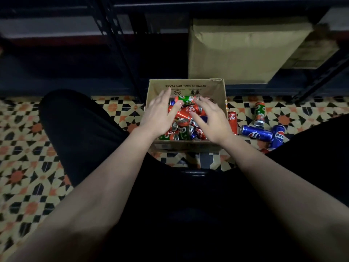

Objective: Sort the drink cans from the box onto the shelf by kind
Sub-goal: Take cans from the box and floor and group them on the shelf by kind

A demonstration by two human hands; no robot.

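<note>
A: Where do the cans lie?

B: Red, green and blue aluminium drink cans (186, 118) fill the open brown cardboard box (217, 87) on the patterned tiled floor (28, 167), before the dark metal shelf (120, 44).

A: And the hands?

B: The left hand (160, 112) and right hand (211, 120) hover over the box, fingers (196, 118) spread and nearly straight, holding nothing; whether they touch the topmost red can (188, 111) cannot be told. More loose cans (256, 132) lie on the floor right of the box. A closed tan carton (241, 50) sits on the shelf.
</note>
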